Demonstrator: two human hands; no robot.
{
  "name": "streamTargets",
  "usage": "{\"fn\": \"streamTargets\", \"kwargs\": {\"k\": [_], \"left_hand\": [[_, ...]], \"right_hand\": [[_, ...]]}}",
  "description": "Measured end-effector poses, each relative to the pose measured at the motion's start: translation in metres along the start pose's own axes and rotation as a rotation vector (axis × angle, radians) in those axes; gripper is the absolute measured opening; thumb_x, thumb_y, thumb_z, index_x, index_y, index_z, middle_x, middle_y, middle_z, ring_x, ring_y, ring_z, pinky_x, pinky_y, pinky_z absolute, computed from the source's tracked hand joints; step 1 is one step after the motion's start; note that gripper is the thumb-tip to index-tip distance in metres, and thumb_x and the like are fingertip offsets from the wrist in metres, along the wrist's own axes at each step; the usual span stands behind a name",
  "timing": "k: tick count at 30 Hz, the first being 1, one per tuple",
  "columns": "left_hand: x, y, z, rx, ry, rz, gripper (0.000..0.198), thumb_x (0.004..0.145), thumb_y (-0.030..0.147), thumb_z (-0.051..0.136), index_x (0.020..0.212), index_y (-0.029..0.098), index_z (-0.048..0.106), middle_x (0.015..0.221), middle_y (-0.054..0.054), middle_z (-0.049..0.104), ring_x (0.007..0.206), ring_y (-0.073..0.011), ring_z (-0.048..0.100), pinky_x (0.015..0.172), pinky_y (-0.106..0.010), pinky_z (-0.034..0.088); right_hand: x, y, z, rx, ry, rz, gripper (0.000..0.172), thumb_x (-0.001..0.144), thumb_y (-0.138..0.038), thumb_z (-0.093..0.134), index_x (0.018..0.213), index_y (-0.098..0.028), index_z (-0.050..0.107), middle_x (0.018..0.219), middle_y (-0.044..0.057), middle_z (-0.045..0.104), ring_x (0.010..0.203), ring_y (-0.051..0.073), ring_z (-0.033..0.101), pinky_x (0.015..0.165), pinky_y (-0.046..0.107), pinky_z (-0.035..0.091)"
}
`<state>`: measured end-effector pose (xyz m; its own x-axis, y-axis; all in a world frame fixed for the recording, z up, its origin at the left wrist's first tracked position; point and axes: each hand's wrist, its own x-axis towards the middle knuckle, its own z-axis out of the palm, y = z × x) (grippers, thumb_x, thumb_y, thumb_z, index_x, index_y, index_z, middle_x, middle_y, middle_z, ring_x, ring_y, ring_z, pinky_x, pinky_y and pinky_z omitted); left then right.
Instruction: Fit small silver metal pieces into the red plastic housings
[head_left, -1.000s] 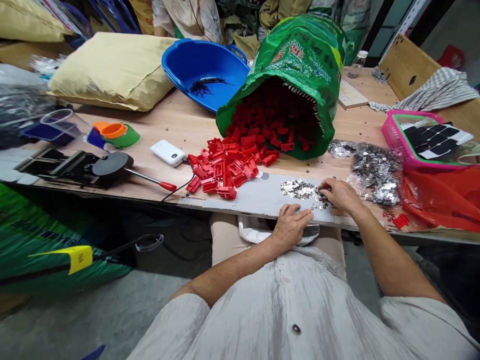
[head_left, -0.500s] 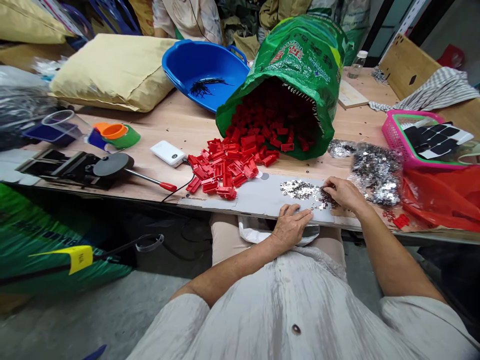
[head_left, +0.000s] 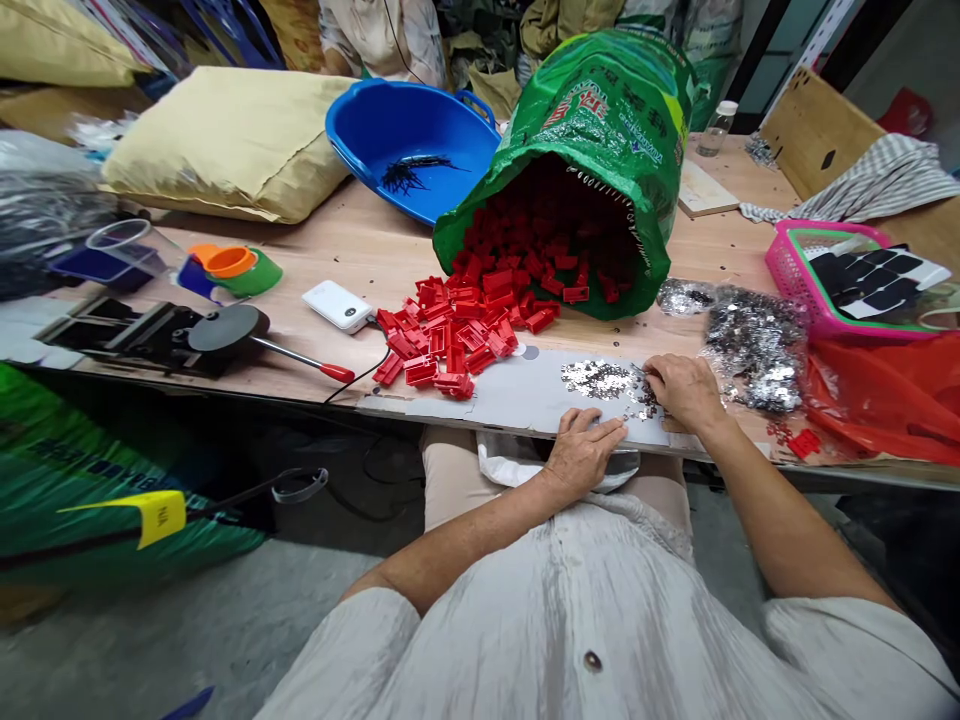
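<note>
Small shiny metal pieces [head_left: 600,378] lie spread on a grey board [head_left: 517,395] along the table's front edge. My right hand [head_left: 686,390] is at the right end of this spread, its fingers bent down and pressed together among the pieces. Whatever sits between the fingertips is too small to make out. On the board's front edge, just below the pieces, rests my left hand [head_left: 583,455], fingers stretched out and holding nothing. A clear bag of similar metal pieces [head_left: 757,350] lies right of my right hand. Red plastic parts [head_left: 457,335] are heaped to the left.
A green sack [head_left: 600,120] lies on its side, red parts spilling out. Behind are a blue basin [head_left: 367,130] and a cream pillow-like sack [head_left: 225,140]. A lever tool [head_left: 225,330] and white power bank [head_left: 337,305] stand left; a pink basket [head_left: 795,265] is right.
My right hand has shifted very slightly, its fingers still bent at the metal pieces. The left hand stays at the board's edge.
</note>
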<state>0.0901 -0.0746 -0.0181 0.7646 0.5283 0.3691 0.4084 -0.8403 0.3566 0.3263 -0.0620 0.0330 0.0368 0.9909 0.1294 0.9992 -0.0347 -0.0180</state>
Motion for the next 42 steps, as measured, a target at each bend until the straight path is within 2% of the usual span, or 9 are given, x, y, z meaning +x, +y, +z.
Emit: {"fn": "streamTargets", "kwargs": {"k": [3, 7, 12, 16, 24, 33, 37, 42], "left_hand": [[0.000, 0.000, 0.000, 0.002, 0.001, 0.001, 0.036, 0.093, 0.022, 0.050, 0.127, 0.026, 0.060, 0.135, -0.001, 0.063, 0.119, -0.0258, 0.049, 0.101, -0.045, 0.031], [0.000, 0.000, 0.001, 0.003, 0.017, 0.000, 0.035, 0.093, 0.022, 0.050, 0.127, 0.026, 0.060, 0.134, 0.000, 0.064, 0.119, -0.0253, 0.049, 0.100, -0.045, 0.031], [0.000, 0.000, 0.000, 0.002, 0.010, 0.000, 0.036, 0.093, 0.022, 0.050, 0.127, 0.026, 0.060, 0.134, -0.001, 0.063, 0.120, -0.0250, 0.048, 0.100, -0.045, 0.031], [0.000, 0.000, 0.000, 0.001, 0.009, 0.002, 0.036, 0.093, 0.021, 0.050, 0.127, 0.026, 0.060, 0.135, 0.000, 0.063, 0.119, -0.0255, 0.049, 0.100, -0.045, 0.031], [0.000, 0.000, -0.001, -0.005, 0.009, -0.004, 0.036, 0.093, 0.021, 0.050, 0.126, 0.026, 0.061, 0.134, 0.000, 0.064, 0.120, -0.0258, 0.049, 0.101, -0.045, 0.030], [0.000, 0.000, 0.000, 0.005, 0.002, -0.006, 0.037, 0.092, 0.021, 0.051, 0.127, 0.027, 0.061, 0.133, -0.002, 0.064, 0.119, -0.0252, 0.049, 0.100, -0.045, 0.032], [0.000, -0.001, 0.000, -0.007, -0.009, -0.009, 0.037, 0.092, 0.021, 0.051, 0.127, 0.027, 0.061, 0.133, -0.002, 0.064, 0.120, -0.0252, 0.049, 0.102, -0.046, 0.032], [0.000, -0.001, 0.000, -0.008, -0.014, -0.016, 0.039, 0.090, 0.020, 0.052, 0.127, 0.028, 0.061, 0.133, -0.002, 0.064, 0.122, -0.0248, 0.048, 0.103, -0.046, 0.032]], "right_hand": [[-0.004, 0.007, -0.001, 0.040, -0.016, -0.003, 0.022, 0.090, -0.026, 0.054, 0.108, -0.022, 0.067, 0.103, 0.007, 0.073, 0.094, 0.025, 0.064, 0.080, 0.037, 0.035], [-0.001, 0.016, 0.000, 0.074, -0.015, 0.057, 0.021, 0.092, -0.026, 0.052, 0.105, -0.023, 0.069, 0.107, 0.006, 0.074, 0.096, 0.025, 0.065, 0.082, 0.037, 0.036], [0.011, 0.007, 0.002, 0.118, -0.033, 0.039, 0.020, 0.092, -0.025, 0.053, 0.105, -0.024, 0.069, 0.106, 0.006, 0.074, 0.095, 0.023, 0.065, 0.079, 0.035, 0.038], [0.018, 0.000, 0.003, 0.106, -0.067, 0.016, 0.016, 0.091, -0.029, 0.056, 0.097, -0.024, 0.069, 0.098, 0.005, 0.074, 0.092, 0.023, 0.065, 0.077, 0.034, 0.038], [0.015, 0.009, 0.000, 0.067, -0.166, 0.004, 0.021, 0.090, -0.027, 0.054, 0.102, -0.025, 0.071, 0.104, 0.006, 0.073, 0.096, 0.023, 0.064, 0.081, 0.035, 0.037], [0.019, 0.006, 0.000, 0.090, -0.162, 0.043, 0.019, 0.090, -0.031, 0.056, 0.098, -0.024, 0.072, 0.102, 0.005, 0.073, 0.096, 0.022, 0.064, 0.084, 0.035, 0.038], [0.013, 0.016, -0.004, 0.125, -0.109, 0.041, 0.021, 0.091, -0.034, 0.056, 0.100, -0.025, 0.072, 0.104, 0.006, 0.073, 0.096, 0.023, 0.064, 0.085, 0.036, 0.039], [-0.013, 0.034, -0.008, 0.285, -0.105, 0.053, 0.017, 0.088, -0.027, 0.055, 0.095, -0.025, 0.071, 0.099, 0.003, 0.074, 0.089, 0.021, 0.065, 0.083, 0.034, 0.044]]}}
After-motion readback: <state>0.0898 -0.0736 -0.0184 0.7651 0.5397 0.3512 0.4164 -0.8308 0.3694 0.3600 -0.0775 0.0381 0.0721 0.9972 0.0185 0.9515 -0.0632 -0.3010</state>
